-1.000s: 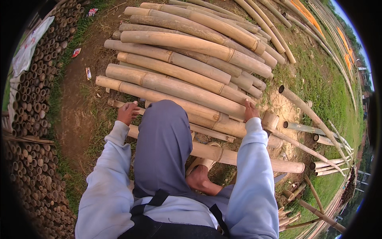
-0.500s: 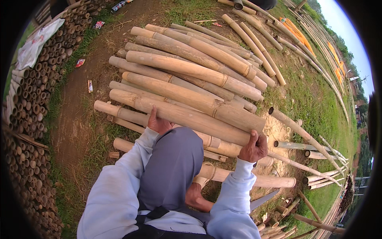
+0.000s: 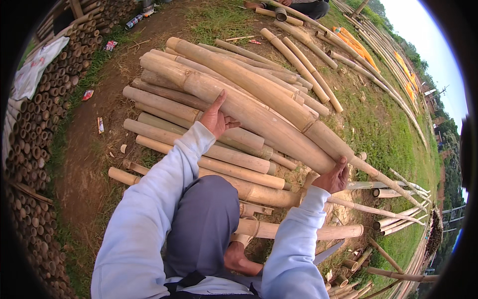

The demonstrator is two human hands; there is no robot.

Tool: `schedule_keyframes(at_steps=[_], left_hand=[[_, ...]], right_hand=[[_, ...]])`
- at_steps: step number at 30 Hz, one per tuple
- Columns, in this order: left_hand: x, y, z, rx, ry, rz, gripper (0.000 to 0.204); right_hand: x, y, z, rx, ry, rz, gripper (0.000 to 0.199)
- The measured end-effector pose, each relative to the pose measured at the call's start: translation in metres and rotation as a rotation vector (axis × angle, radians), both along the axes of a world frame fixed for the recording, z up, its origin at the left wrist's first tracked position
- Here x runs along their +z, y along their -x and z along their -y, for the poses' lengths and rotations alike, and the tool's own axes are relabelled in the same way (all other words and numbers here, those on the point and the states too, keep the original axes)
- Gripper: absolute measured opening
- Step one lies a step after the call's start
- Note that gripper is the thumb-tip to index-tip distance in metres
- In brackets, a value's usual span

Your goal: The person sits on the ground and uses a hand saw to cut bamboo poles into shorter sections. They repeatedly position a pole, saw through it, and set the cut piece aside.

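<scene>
A thick tan bamboo pole (image 3: 259, 116) lies across both my hands, slanting from far left to near right over a pile of cut poles. My left hand (image 3: 217, 121) holds it left of its middle, thumb on its near side and fingers reaching underneath. At the pole's near right end my right hand (image 3: 332, 178) grips it, thumb up over the end. Right along its far side rests another jointed bamboo pole (image 3: 249, 81). Shorter poles (image 3: 234, 157) lie side by side between my arms and the pile.
Stacked bamboo (image 3: 37, 124) fills the left side, with a white sack (image 3: 40, 67) on top. A saw blade (image 3: 328, 251) shows beside my right forearm. Long poles (image 3: 383, 79) and orange sheeting (image 3: 356, 45) lie at right. A person (image 3: 308, 7) sits at the far edge.
Both hands have carried the pole away from me onto the far part of the pile, turning its left end farther off. Poles formerly under it now show. The view has shifted slightly.
</scene>
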State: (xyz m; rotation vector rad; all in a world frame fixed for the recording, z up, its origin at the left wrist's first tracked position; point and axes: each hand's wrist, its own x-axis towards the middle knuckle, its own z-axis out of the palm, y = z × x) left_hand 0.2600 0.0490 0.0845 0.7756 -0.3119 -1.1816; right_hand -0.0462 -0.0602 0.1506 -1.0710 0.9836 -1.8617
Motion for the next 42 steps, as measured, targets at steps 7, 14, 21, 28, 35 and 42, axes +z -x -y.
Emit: schedule_keyframes(at_steps=[7,14,21,28,35,42], left_hand=[[0.005,-0.017,0.028,-0.152,-0.395,0.589,0.090],[-0.074,-0.009,-0.188,0.313,-0.778,1.202,0.075],[-0.185,0.018,-0.322,0.721,-1.485,0.951,0.089],[-0.235,-0.004,-0.329,0.845,-1.247,0.010,0.052],[-0.210,-0.006,-0.275,0.721,-1.185,0.004,0.053],[-0.225,-0.020,-0.270,0.765,-1.349,0.878,0.051]], right_hand=[[-0.063,-0.030,0.115,-0.008,-0.211,-0.229,0.037],[-0.094,-0.051,0.200,0.290,-0.450,-0.649,0.060],[-0.088,-0.028,0.238,0.335,-0.488,-0.741,0.062],[-0.099,0.007,0.086,0.384,-0.183,-1.041,0.051],[-0.135,0.085,-0.083,0.886,-0.039,-1.809,0.072],[-0.168,0.106,-0.065,0.609,-0.605,-1.800,0.093]])
